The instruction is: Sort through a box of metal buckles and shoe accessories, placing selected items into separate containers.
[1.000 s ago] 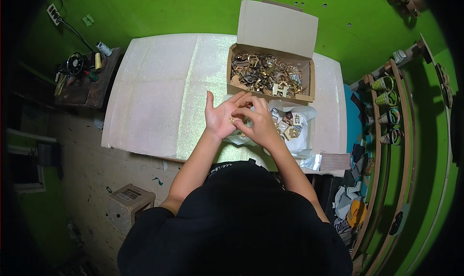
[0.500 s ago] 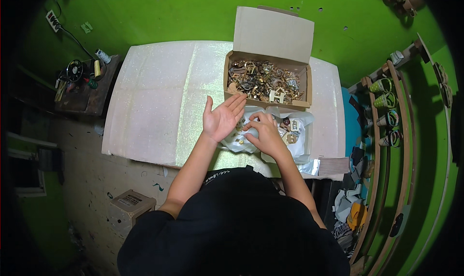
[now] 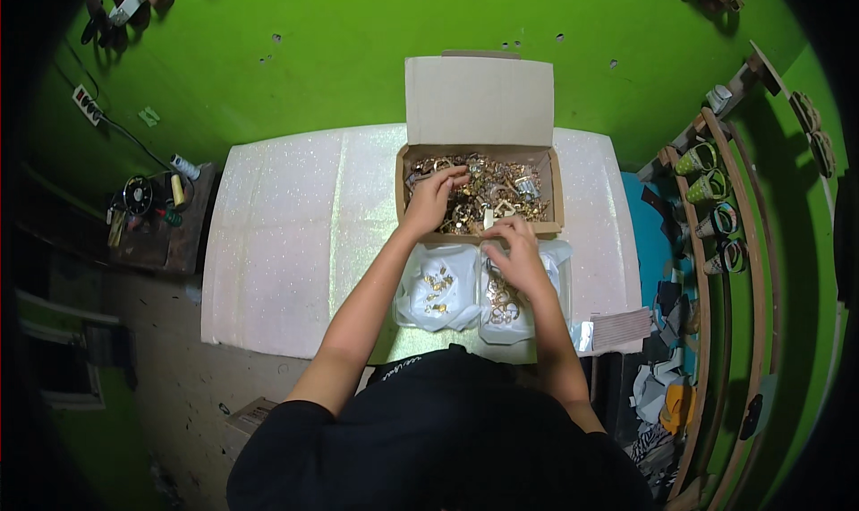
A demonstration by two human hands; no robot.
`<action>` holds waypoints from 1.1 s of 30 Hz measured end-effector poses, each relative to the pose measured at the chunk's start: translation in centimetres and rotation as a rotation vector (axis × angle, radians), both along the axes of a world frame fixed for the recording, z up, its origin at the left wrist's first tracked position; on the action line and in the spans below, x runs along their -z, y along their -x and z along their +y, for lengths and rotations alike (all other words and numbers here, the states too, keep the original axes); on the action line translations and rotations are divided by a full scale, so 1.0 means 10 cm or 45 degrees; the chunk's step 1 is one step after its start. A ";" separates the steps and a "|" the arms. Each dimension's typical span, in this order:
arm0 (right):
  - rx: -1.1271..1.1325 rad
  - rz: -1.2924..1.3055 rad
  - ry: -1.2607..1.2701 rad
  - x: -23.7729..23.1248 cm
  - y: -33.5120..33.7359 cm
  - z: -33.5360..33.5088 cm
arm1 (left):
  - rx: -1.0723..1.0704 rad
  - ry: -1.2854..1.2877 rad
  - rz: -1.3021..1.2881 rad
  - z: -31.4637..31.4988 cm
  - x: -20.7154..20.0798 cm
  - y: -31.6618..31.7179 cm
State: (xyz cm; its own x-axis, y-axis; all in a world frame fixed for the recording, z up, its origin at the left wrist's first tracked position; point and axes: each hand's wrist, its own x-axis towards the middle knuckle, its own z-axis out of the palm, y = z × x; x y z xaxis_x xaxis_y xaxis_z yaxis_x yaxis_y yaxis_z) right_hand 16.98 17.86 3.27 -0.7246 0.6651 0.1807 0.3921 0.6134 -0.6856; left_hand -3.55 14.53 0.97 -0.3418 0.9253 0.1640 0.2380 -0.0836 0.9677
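My left hand (image 3: pixel 431 205) is over the left part of an open cardboard box (image 3: pixel 401 189), fingers stretched out above a heap of gold, silver and dark metal pieces (image 3: pixel 474 175) that look like buckles and shoe ornaments. Just at the box's front edge is my right hand (image 3: pixel 519 251), its fingers bent and the thumb apart from them. A cream frame-shaped piece (image 3: pixel 506 208) lies in the heap close to its fingertips. In front of the box, a left tray (image 3: pixel 400 310) lined with white plastic holds small gold pieces (image 3: pixel 436 293). The right lined tray (image 3: pixel 510 334) holds larger metal ornaments, partly under my right wrist.
A glittery white sheet (image 3: pixel 277 242) covers the table. A striped grey-brown piece (image 3: pixel 620 332) lies at its right front corner. To the right, a wooden rack (image 3: pixel 756 180) carries sandals. A small dark table (image 3: pixel 170 234) with thread spools stands left.
My left hand has turned from palm up and moved forward over the box. My right hand has shifted from the trays to the box's front edge. The view has tilted up.
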 end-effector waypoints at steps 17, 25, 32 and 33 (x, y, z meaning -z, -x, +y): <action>-0.093 -0.661 0.192 0.68 0.36 1.17 | 0.174 0.205 0.970 0.45 0.51 -0.11; -0.030 -0.430 0.488 0.59 0.25 1.41 | 0.378 0.679 1.185 0.54 0.45 -0.08; -0.194 -0.535 -0.080 0.78 0.36 1.43 | 0.232 0.413 1.236 0.52 0.51 -0.09; -0.199 -0.534 -0.080 0.75 0.40 1.43 | 0.236 0.396 1.232 0.51 0.52 -0.08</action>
State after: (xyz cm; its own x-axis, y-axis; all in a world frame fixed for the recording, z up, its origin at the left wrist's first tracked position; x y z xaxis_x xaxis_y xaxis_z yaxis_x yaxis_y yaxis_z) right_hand 12.98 32.18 -4.20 -0.8346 0.5391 -0.1135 0.5275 0.7227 -0.4466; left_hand -2.73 19.61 -4.20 -0.0388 0.9985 0.0373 0.9348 0.0231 0.3544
